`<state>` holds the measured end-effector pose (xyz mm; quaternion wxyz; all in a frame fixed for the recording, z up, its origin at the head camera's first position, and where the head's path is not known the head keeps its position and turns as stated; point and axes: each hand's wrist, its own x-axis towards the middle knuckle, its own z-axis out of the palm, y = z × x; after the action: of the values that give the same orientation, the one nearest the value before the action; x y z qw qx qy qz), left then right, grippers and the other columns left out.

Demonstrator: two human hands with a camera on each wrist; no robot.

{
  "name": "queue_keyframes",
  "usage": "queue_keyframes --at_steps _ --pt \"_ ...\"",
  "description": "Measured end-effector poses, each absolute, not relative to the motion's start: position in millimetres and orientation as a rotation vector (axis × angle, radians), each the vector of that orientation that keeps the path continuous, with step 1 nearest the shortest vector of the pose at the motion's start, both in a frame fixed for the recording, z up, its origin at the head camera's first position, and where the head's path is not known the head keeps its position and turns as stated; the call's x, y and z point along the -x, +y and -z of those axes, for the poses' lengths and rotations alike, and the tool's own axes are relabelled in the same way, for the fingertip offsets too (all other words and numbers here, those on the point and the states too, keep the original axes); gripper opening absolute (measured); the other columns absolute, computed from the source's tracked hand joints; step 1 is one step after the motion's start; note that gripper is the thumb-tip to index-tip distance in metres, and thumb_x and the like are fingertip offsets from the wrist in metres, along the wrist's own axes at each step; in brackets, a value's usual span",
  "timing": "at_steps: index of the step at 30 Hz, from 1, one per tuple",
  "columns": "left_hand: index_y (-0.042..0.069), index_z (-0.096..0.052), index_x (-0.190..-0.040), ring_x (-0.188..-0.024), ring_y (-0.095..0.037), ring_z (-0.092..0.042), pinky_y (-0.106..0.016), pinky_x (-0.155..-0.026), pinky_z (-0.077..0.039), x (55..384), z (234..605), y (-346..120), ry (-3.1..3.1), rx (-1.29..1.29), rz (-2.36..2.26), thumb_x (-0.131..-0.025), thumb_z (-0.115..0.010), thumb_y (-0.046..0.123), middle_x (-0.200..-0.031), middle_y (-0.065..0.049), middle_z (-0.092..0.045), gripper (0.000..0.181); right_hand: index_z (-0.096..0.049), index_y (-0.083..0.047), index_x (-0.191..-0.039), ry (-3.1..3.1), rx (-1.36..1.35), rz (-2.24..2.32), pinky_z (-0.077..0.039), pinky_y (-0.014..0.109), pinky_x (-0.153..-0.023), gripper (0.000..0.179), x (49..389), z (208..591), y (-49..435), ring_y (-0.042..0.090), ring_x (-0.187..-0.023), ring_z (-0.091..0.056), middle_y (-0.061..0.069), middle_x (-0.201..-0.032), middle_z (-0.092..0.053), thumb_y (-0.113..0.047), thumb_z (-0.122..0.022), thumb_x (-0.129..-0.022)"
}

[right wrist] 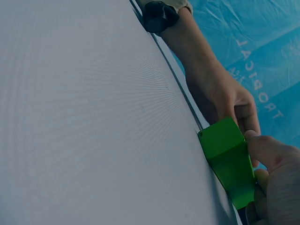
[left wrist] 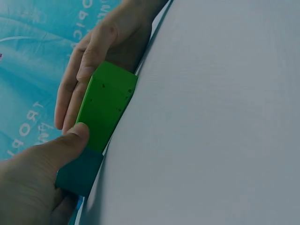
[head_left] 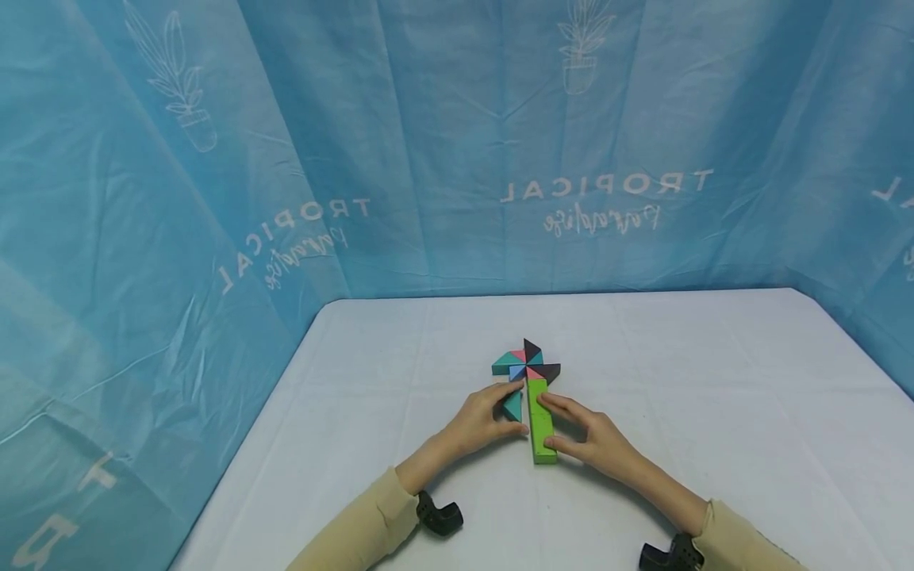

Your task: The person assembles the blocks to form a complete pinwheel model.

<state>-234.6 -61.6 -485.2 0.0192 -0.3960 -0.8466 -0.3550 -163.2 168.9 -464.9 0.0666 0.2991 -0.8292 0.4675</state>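
Observation:
On the white table, a pinwheel of small triangular blocks [head_left: 526,365] in teal, pink, blue and black lies flat. A long green block [head_left: 540,420] extends from it towards the person. Just left of the green block, my left hand [head_left: 485,416] holds a teal triangular block [head_left: 512,406] between thumb and fingers. In the left wrist view its thumb overlaps the seam where the teal block [left wrist: 79,171] meets the green block [left wrist: 107,105]. My right hand [head_left: 596,440] touches the green block's right side with thumb and fingertips spread along it; the right wrist view shows the block's end [right wrist: 220,136] up close.
The white table [head_left: 714,396] spreads around the blocks. Blue printed cloth [head_left: 457,159] hangs behind it and along its sides. Each wrist wears a black band device, one at the left wrist [head_left: 439,515] and one at the right [head_left: 671,553].

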Motion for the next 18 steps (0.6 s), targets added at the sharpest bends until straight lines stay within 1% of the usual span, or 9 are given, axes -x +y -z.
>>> queue_keyframes --at_steps 4,8,13,18 --pt "0.001 -0.046 -0.138 -0.119 -0.023 -0.052 -0.024 -0.095 -0.044 234 478 -68 -2.562 1.237 1.264 -0.08 -0.074 0.024 -0.135 -0.013 -0.05 0.068 -0.043 0.005 -0.137 -2.51 -0.898 -1.423 -0.036 0.058 -0.098 0.062 163 465 169 0.036 -0.126 -0.042 0.016 -0.133 -0.052 -0.008 -0.072 -0.083" --pt "0.0 -0.053 -0.13 -0.113 -0.022 -0.056 -0.024 -0.093 -0.046 233 474 -74 -2.51 1.185 1.358 -0.084 -0.071 0.016 -0.127 -0.012 -0.057 0.053 -0.043 0.004 -0.137 -2.523 -0.883 -1.425 -0.035 0.057 -0.099 0.062 163 464 169 0.034 -0.127 -0.041 0.015 -0.134 -0.052 -0.009 -0.072 -0.083" --pt "0.0 -0.062 -0.118 -0.103 -0.017 -0.062 -0.021 -0.087 -0.049 231 479 -77 -2.517 1.129 1.394 -0.085 -0.07 0.011 -0.115 -0.009 -0.064 0.036 -0.044 0.003 -0.136 -2.527 -0.874 -1.42 -0.035 0.057 -0.099 0.061 162 464 168 0.034 -0.127 -0.042 0.014 -0.134 -0.052 -0.009 -0.072 -0.083" --pt "-0.001 -0.065 -0.112 -0.096 -0.017 -0.065 -0.019 -0.082 -0.051 231 484 -73 -2.472 1.159 1.336 -0.084 -0.071 0.009 -0.11 -0.009 -0.065 0.03 -0.045 0.004 -0.135 -2.513 -0.88 -1.42 -0.036 0.057 -0.098 0.061 162 464 168 0.036 -0.126 -0.043 0.016 -0.133 -0.052 -0.007 -0.073 -0.082"
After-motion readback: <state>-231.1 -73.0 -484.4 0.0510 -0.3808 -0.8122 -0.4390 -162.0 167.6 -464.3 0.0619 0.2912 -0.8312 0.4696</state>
